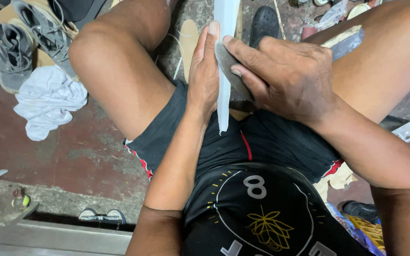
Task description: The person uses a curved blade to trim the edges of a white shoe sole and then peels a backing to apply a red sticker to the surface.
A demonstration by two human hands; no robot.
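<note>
Pale strip [224, 90], left hand [204, 71] steadying, right hand [285, 76] rubbing

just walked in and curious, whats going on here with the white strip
A seated person holds a long, thin white strip upright between their knees. The left hand lies flat along the strip's side, steadying it. The right hand presses a small grey piece, possibly an abrasive sheet, against the strip's other side. A crumpled white cloth and grey shoes lie on the red floor to the left.
</note>
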